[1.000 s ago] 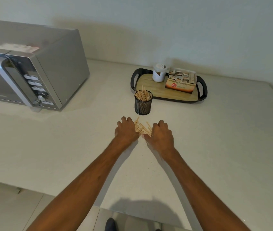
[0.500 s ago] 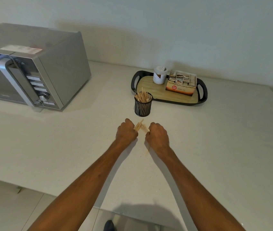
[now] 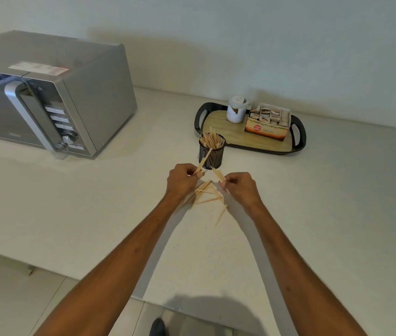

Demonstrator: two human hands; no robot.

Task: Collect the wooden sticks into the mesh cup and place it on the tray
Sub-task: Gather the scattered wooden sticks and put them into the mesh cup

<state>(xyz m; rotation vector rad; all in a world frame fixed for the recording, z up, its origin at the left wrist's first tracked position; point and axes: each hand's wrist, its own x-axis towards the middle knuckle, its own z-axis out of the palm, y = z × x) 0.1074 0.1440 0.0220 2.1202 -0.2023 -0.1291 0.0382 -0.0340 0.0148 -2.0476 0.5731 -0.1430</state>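
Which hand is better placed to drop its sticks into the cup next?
Left, by a small margin. The left hand pinches sticks whose tips already overlap the cup. The right hand also holds sticks but sits further from the cup. More loose sticks lie on the counter.

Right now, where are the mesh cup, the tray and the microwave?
mesh cup (image 3: 212, 158), head view, front wall.
tray (image 3: 299, 134), head view, right handle rim.
microwave (image 3: 100, 93), head view, right side panel.
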